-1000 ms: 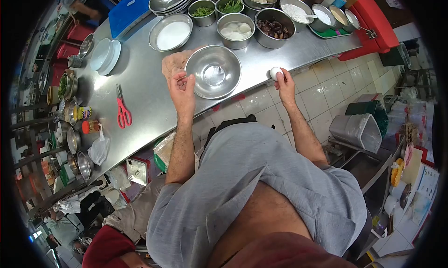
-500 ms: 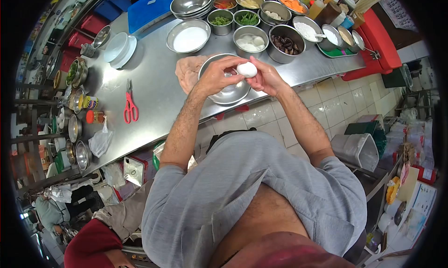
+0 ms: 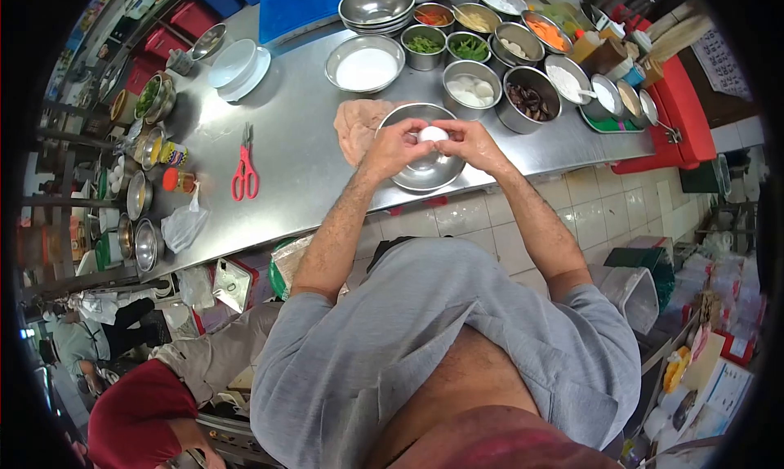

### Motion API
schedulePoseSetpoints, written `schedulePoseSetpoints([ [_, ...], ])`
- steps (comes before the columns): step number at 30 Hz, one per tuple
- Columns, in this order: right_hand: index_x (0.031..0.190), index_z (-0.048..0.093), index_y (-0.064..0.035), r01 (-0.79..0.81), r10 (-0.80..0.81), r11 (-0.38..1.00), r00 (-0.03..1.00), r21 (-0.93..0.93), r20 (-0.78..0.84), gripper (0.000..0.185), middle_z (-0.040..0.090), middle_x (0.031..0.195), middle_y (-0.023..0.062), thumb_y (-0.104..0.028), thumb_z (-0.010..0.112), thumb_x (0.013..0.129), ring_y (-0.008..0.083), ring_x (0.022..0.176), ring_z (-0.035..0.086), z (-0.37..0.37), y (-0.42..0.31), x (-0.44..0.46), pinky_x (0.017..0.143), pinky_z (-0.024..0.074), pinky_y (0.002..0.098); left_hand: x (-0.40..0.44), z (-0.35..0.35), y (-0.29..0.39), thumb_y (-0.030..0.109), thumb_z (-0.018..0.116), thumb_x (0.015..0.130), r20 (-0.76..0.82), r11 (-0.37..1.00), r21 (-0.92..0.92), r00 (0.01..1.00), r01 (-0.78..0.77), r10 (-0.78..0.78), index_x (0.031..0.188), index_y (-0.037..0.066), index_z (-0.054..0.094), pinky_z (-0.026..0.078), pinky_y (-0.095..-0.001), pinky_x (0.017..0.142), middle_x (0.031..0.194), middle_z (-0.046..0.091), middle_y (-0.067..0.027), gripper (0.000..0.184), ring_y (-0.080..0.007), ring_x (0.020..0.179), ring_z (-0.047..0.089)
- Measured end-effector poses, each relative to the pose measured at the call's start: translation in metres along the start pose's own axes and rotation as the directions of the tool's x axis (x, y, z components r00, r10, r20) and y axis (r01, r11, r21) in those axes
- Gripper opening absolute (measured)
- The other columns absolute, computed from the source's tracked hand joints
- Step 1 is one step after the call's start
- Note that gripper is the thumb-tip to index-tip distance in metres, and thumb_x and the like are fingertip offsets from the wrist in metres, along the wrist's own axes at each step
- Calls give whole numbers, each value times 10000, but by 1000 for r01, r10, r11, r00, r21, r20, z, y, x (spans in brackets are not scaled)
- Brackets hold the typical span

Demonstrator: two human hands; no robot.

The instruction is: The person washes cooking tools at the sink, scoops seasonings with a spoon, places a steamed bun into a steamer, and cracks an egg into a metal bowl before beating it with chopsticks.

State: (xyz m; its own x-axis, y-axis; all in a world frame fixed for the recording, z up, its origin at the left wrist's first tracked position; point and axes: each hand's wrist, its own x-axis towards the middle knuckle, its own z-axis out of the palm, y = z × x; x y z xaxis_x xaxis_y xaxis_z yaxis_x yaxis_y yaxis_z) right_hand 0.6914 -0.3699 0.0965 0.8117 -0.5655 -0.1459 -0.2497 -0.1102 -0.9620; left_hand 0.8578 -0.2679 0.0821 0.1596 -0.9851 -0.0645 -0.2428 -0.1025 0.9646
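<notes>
A white egg (image 3: 434, 134) is held over a wide steel bowl (image 3: 426, 173), between the fingertips of both hands. My left hand (image 3: 396, 149) grips it from the left side, and my right hand (image 3: 474, 147) closes on it from the right. Whether the egg still has its shell is not clear. A crumpled pinkish-beige cloth (image 3: 354, 131) lies against the bowl's left side. Just beyond my right hand stands a steel pot (image 3: 472, 103) holding several white rounded pieces in liquid. Beside it, another pot (image 3: 523, 124) holds dark brown pieces.
Red-handled scissors (image 3: 244, 175) lie left on the steel table (image 3: 286, 158). Stacked white bowls (image 3: 237, 67) and a basin of white contents (image 3: 364, 64) stand farther back. Tubs of vegetables and powders crowd the back right. Another person in a dark red top (image 3: 143, 412) is at lower left.
Both hands have turned and brought the egg lower over the bowl, with the fingertips of both now meeting around it. The whole view has shifted to the right as the head turned.
</notes>
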Motion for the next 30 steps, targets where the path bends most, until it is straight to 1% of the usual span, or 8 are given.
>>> schedulePoseSetpoints([
  [2, 1109, 581, 1, 36, -36, 999, 999, -2, -12, 426, 631, 806, 79, -126, 656, 710, 104, 684, 573, 3, 13, 7, 642, 473, 241, 0, 3, -2, 186, 676, 729, -34, 994, 93, 998, -53, 56, 1086, 10, 548, 511, -276, 720, 889, 649, -118, 418, -160, 822, 640],
  [3, 1101, 588, -8, 117, -124, 985, 991, -124, -55, 433, 627, 812, 92, -147, 663, 697, 122, 682, 571, 5, 16, 8, 640, 475, 255, 2, 5, -4, 180, 674, 707, -52, 991, 113, 995, -76, 82, 1069, 2, 554, 517, -284, 693, 884, 652, -131, 421, -176, 782, 652],
  [4, 1093, 595, -18, 189, -216, 950, 972, -248, -89, 441, 622, 817, 105, -167, 671, 684, 140, 680, 570, 6, 18, 9, 638, 477, 269, 3, 5, -5, 180, 674, 707, -48, 990, 114, 995, -82, 88, 1069, 2, 554, 517, -284, 693, 884, 652, -131, 421, -176, 782, 652],
  [6, 1077, 604, -28, 210, -244, 943, 964, -257, -105, 448, 612, 824, 130, -195, 679, 668, 171, 678, 566, 7, 15, 8, 639, 478, 292, 2, 5, -1, 149, 666, 741, -39, 977, 202, 996, -65, 75, 1074, -20, 553, 507, -231, 677, 901, 640, -87, 390, -102, 755, 614],
  [8, 1068, 606, -24, 182, -225, 927, 969, -328, -99, 438, 614, 821, 134, -194, 679, 672, 180, 682, 570, 8, 12, 7, 642, 477, 295, 5, 7, -7, 162, 670, 721, -60, 974, 211, 993, -87, 102, 1052, -23, 565, 515, -258, 680, 910, 643, -124, 394, -148, 768, 635],
  [12, 1037, 615, -24, 239, -290, 917, 949, -319, -123, 416, 610, 821, 146, -218, 690, 676, 215, 705, 580, 7, 16, 8, 655, 475, 319, 10, 13, -10, 164, 676, 700, -128, 987, 115, 984, -109, 123, 1042, -41, 572, 525, -282, 689, 918, 645, -170, 412, -194, 781, 654],
  [25, 1030, 613, -48, 272, -365, 893, 904, -358, -223, 403, 591, 812, 156, -204, 663, 661, 285, 757, 586, 14, 31, 11, 680, 473, 357, 16, 21, -23, 128, 668, 723, -176, 979, 93, 965, -182, 197, 1069, -17, 588, 531, -258, 643, 875, 656, -137, 383, -145, 714, 644],
  [30, 1048, 592, -17, 308, -411, 876, 880, -372, -239, 384, 566, 965, 172, -108, 616, 676, 298, 852, 571, 16, 31, 11, 758, 469, 348, 14, 13, -23, 103, 657, 723, -111, 966, 169, 970, -197, 218, 1065, -5, 589, 509, -261, 617, 923, 646, -126, 365, -143, 702, 627],
])
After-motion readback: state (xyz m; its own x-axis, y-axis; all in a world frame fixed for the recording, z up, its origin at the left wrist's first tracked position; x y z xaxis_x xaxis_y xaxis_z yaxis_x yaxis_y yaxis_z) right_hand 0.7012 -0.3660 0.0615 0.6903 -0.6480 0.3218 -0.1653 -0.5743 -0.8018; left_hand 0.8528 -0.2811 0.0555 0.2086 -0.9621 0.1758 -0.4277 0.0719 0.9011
